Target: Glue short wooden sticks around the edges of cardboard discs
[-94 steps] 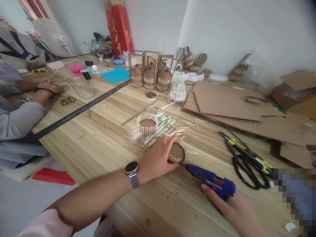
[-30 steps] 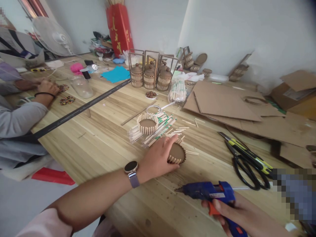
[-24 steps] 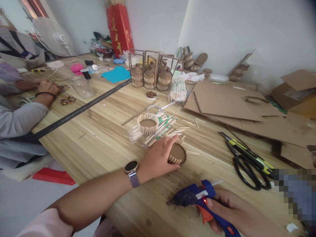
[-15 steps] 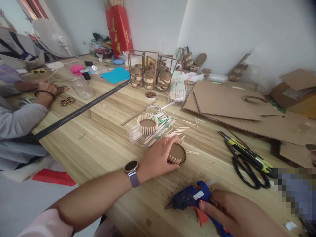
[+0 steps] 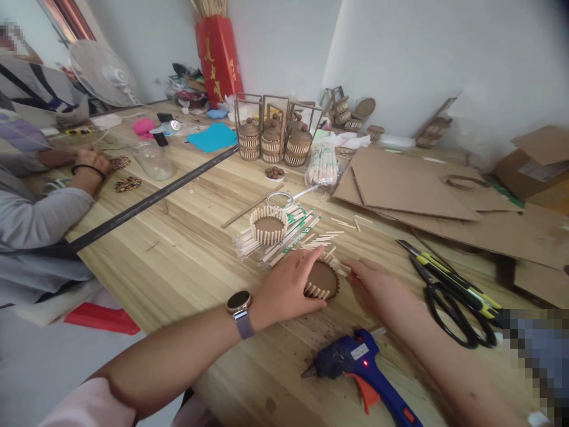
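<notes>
My left hand (image 5: pixel 291 284), a watch on its wrist, is closed around the left side of a round brown base (image 5: pixel 323 277). Short wooden sticks stand along part of the base's edge. To the right of it, my right hand (image 5: pixel 367 279) pinches at short wooden sticks (image 5: pixel 341 268) lying on the table; its fingertips are partly hidden. A blue hot glue gun (image 5: pixel 351 356) with an orange trigger and a lit red light lies in front of both hands. Behind my left hand, a round base ringed with upright sticks (image 5: pixel 268 226) rests on wrapped chopsticks (image 5: pixel 291 237).
Black scissors (image 5: pixel 444 302) and a yellow utility knife (image 5: pixel 453 276) lie on the right. Cardboard sheets (image 5: pixel 409 184) spread behind them. Several small lidded baskets with tall handles (image 5: pixel 273 142) stand at the back. At left, a co-worker's hand (image 5: pixel 91 163) is near beaded loops (image 5: pixel 127 184).
My right hand has let go of the glue gun, leaving it on the table, and moved up to the short sticks beside the base. My left hand stays on the base.
</notes>
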`<state>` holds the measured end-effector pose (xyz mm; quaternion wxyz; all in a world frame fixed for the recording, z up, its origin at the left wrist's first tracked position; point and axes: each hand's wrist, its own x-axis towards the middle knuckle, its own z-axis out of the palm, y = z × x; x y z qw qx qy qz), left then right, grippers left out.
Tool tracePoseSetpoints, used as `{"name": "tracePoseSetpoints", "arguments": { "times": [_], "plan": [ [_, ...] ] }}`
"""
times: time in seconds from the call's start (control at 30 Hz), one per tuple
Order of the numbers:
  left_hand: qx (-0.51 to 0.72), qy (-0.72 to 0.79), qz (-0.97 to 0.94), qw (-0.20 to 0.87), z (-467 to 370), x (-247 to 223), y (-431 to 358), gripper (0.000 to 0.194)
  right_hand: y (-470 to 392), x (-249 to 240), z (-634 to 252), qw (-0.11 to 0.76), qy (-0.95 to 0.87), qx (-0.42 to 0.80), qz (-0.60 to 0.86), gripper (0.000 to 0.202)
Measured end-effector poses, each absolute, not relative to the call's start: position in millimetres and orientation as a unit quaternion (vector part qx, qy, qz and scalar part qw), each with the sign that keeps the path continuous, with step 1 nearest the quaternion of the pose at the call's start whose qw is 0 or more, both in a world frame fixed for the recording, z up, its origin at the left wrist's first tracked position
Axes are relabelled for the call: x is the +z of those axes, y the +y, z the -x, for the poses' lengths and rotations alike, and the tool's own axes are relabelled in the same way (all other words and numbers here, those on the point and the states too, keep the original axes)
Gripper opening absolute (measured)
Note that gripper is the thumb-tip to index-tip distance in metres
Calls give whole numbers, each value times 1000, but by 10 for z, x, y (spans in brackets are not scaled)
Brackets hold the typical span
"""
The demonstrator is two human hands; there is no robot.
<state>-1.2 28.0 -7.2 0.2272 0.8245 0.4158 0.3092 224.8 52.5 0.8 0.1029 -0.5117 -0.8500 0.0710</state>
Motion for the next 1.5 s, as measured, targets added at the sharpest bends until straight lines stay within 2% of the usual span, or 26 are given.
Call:
{"name": "tracePoseSetpoints", "arguments": {
  "times": [0.13,0.3,0.53,0.63,1.03,1.2,1.5],
  "plan": [
    [311,413,-825,230,15,-65,278,99,477,-2,-2248,108,-847,81,514,27],
    [313,413,-824,229,12,-68,282,97,371,214,-2210,115,-838,122,520,14],
    [308,418,-822,234,6,-54,283,96,160,446,-2035,125,-764,358,523,15],
    [311,412,-821,244,8,-52,287,96,143,425,-1980,124,-745,385,530,14],
    [320,407,-822,237,7,-82,291,96,169,376,-1913,115,-783,324,519,18],
    [319,404,-827,225,9,-78,290,95,154,345,-1928,131,-807,293,495,14],
    [321,405,-827,222,-2,-71,287,91,178,236,-1948,157,-854,242,433,20]
  ]
}}
